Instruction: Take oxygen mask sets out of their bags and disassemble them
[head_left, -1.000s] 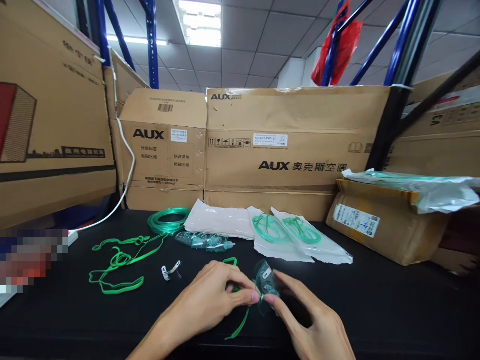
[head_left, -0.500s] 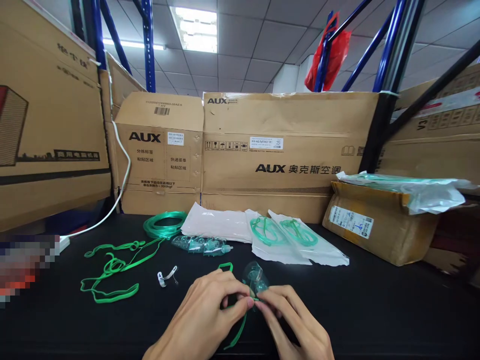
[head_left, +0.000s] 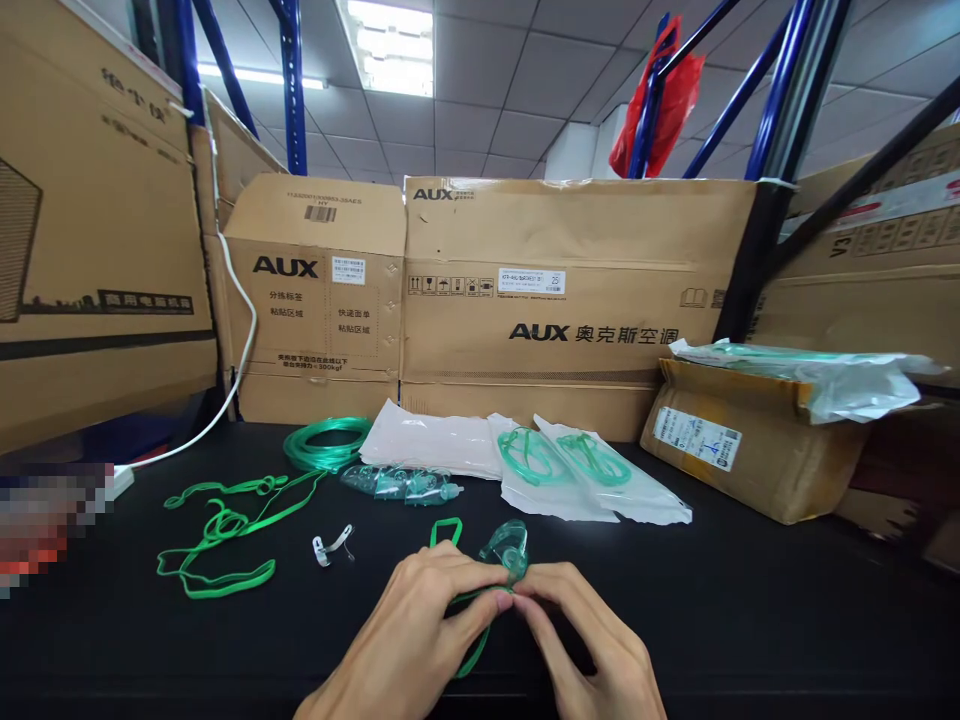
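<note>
Low in the middle of the view, my left hand [head_left: 424, 630] pinches a green elastic strap [head_left: 472, 655], whose loop shows above the knuckles and whose lower part hangs below the fingers. My right hand [head_left: 589, 635] has its thumb and fingertips closed against the left fingertips, at the strap and the edge of a clear greenish mask [head_left: 511, 552]. The mask stands out just beyond the fingertips, its lower part hidden by them. The exact spot where strap and mask meet is covered by the fingers.
Loose green straps [head_left: 217, 545] and a small white metal piece [head_left: 331, 546] lie left. Behind are coiled tubing [head_left: 326, 445], clear masks [head_left: 405, 487], white pouches [head_left: 439, 440] and bagged tubing [head_left: 592, 470]. A cardboard box [head_left: 765, 450] stands right.
The mask has turned between the fingers and now shows its rounded shape more clearly. My right hand's fingers have drawn closer together, and the hanging strap end has shifted. The view has moved slightly.
</note>
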